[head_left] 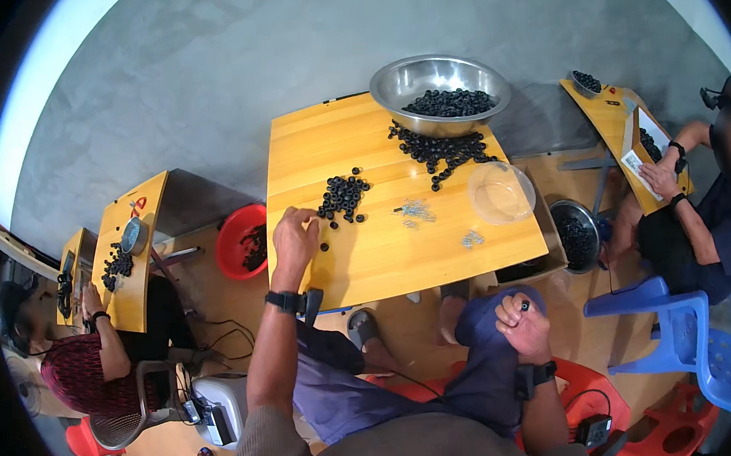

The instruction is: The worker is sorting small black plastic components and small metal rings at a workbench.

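Right hand (523, 325), lower right, was closed round a small dark piece (524, 306), mostly hidden. Left hand (298, 239), left of centre, curled beside black rings (344, 199) mid-frame; couldn't tell if gripping. Desk (368, 262) was mostly bare toward its lower edge.

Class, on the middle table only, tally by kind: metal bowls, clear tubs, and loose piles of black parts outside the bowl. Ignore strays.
Metal bowl: 1
Clear tub: 1
Loose piles of black parts: 2 (one beside the left hand, one by the metal bowl)
Total: 4
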`<state>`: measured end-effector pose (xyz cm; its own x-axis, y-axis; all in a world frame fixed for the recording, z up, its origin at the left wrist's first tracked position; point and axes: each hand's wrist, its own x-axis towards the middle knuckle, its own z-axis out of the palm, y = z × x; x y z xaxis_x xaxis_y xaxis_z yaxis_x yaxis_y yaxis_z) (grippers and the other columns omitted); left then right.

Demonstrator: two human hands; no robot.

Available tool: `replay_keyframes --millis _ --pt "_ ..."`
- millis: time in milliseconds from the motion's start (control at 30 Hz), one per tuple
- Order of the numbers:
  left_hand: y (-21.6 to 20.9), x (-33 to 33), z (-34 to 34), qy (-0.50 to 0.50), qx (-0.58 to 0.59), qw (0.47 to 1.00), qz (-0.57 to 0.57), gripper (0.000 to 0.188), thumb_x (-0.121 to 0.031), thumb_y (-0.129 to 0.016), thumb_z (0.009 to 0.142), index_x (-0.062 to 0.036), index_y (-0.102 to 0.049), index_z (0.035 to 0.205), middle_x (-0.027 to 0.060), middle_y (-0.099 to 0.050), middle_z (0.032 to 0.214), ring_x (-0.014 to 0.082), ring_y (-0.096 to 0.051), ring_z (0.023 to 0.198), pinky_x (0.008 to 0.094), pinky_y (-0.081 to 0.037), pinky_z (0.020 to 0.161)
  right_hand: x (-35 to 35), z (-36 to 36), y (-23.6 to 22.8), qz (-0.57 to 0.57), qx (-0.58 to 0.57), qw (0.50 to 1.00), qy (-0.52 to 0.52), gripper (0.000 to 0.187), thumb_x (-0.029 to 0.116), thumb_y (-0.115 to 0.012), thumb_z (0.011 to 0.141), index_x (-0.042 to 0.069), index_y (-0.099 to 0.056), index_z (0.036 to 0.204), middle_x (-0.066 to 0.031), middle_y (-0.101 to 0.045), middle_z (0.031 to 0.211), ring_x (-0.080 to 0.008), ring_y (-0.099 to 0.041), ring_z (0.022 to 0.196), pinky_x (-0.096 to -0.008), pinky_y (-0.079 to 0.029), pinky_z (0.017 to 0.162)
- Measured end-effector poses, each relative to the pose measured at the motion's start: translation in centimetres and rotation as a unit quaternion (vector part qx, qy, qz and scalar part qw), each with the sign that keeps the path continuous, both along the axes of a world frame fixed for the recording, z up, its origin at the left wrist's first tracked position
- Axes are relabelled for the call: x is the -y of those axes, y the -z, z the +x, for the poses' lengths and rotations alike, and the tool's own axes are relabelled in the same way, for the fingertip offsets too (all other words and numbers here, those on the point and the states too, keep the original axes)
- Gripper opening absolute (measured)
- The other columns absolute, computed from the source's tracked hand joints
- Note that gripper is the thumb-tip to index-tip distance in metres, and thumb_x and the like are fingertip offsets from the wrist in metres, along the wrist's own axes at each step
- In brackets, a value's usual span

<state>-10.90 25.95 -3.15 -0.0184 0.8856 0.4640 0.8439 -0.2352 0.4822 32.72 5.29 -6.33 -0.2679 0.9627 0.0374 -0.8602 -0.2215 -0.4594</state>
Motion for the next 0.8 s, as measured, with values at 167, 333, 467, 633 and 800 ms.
replay_keyframes --millis 167,333,467,633,800 --pt "0.9 -2.5 -0.4 0.012 -0.059 0.996 -0.066 0.018 -0.01 -0.067 0.08 -0.0031 -0.076 0.094 0.0159 -0.066 0.09 0.0359 -0.067 0.086 0.0446 -0.054 0.079 0.0 0.2 0.5 0.011 0.004 1.0 -0.002 0.025 0.026 -0.066 0.095 0.004 -0.057 0.089 -0.0019 -0.045 0.081 -0.0147 -0.044 0.078 -0.0289 -0.04 0.064" --pt "2.1 -2.6 -0.4 0.008 -0.055 0.997 -0.047 0.016 -0.007 -0.067 0.08 -0.001 -0.075 0.092 0.0177 -0.066 0.09 0.0365 -0.067 0.086 0.0452 -0.054 0.081 0.4 0.5 0.7 0.006 0.009 1.0 0.001 0.025 0.026 -0.067 0.095 0.003 -0.057 0.09 -0.0024 -0.045 0.081 -0.0153 -0.044 0.078 -0.029 -0.041 0.066" --pt "2.4 -2.0 -0.2 0.047 0.023 0.998 -0.018 0.013 -0.004 -0.07 0.08 0.0014 -0.074 0.09 0.0197 -0.068 0.091 0.0368 -0.068 0.084 0.0428 -0.055 0.079 0.3 0.2 0.3 0.019 0.029 0.999 -0.001 0.025 0.027 -0.064 0.096 0.003 -0.056 0.092 -0.0024 -0.043 0.081 -0.0148 -0.042 0.078 -0.0284 -0.038 0.066" --pt "-1.7 5.8 6.0 0.114 0.125 0.983 -0.069 0.015 0.005 -0.067 0.084 0.0014 -0.072 0.097 0.0154 -0.071 0.089 0.0233 -0.069 0.072 0.0322 -0.056 0.067 -0.1 -1.6 -1.2 -0.005 0.109 0.994 -0.001 0.029 0.03 -0.061 0.098 0.003 -0.053 0.09 -0.0028 -0.043 0.082 -0.0138 -0.042 0.077 -0.0278 -0.036 0.066" --pt "-4.7 14.8 15.7 0.313 0.201 0.92 -0.123 0.011 0.002 -0.069 0.085 -0.0002 -0.074 0.095 0.0149 -0.071 0.088 0.0264 -0.069 0.077 0.0343 -0.055 0.071 0.4 -4.5 -0.6 -0.022 0.082 0.996 -0.012 0.022 0.025 -0.059 0.102 0.005 -0.062 0.11 -0.0048 -0.061 0.099 -0.0139 -0.056 0.09 -0.0296 -0.046 0.074"
